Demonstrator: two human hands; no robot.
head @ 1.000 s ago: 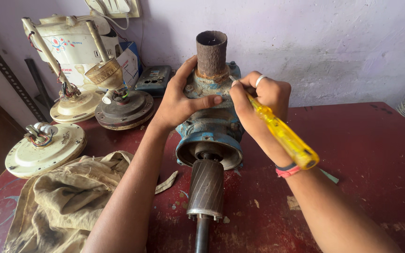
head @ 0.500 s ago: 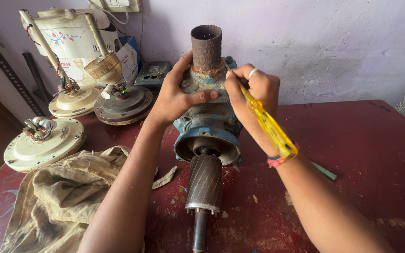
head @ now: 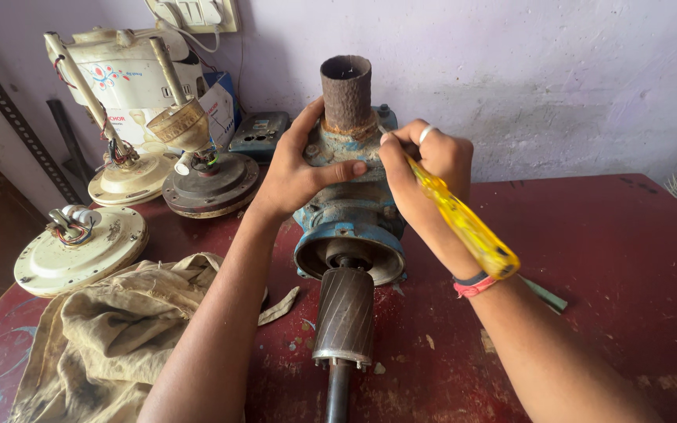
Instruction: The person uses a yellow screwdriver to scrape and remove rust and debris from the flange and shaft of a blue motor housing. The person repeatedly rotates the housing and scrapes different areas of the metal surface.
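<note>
L to R, as I see it from the head cam. Far L: cream fan motor disc (head: 80,249) near the table (head: 628,258) edge, dirty cloth (head: 111,329) bunched just in front of it, cloth cut off at bottom of frame. Behind: two more fan motors w/ rods, cream (head: 131,176) and dark (head: 211,182), close together; white appliance (head: 131,74) against the wall.

Centre: blue pump housing (head: 350,211) lies on the red table, rusty pipe stub (head: 346,92) pointing up toward the wall, rotor (head: 344,313) sticking out toward me; shaft end cut off at bottom edge.

My left hand (head: 295,176) is wrapped on the housing's L upper side, thumb laid across the top, fingers spread and pressing, not closed around anything loose. My right hand (head: 425,168) is clenched on a yellow-handled screwdriver (head: 464,223); tip goes in at the housing just R of the pipe base, tip itself hidden behind fingers. Can't make out which screw.

R of housing: bare tabletop, plenty of room out to the R edge. A pale green strip (head: 546,294) lies partly hidden under my R forearm.
</note>
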